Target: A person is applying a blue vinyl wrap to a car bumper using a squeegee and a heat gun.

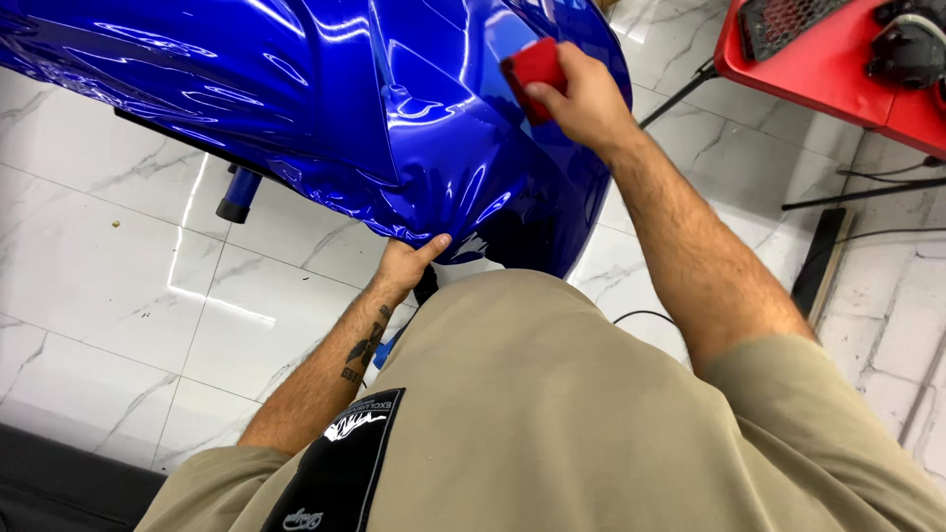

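Observation:
A glossy blue film covers a curved body panel that fills the upper left and middle of the head view. My left hand grips the film's gathered lower edge and pulls it taut, wrinkles fanning up from the fingers. My right hand holds a small red squeegee pressed flat against the film near the panel's upper right side. My beige shirt fills the lower part of the view.
The floor is white marble-look tile. A red machine or cart stands at the top right, with black cables and a dark flat bar on the floor beside it. A blue stand leg with a black foot shows under the panel.

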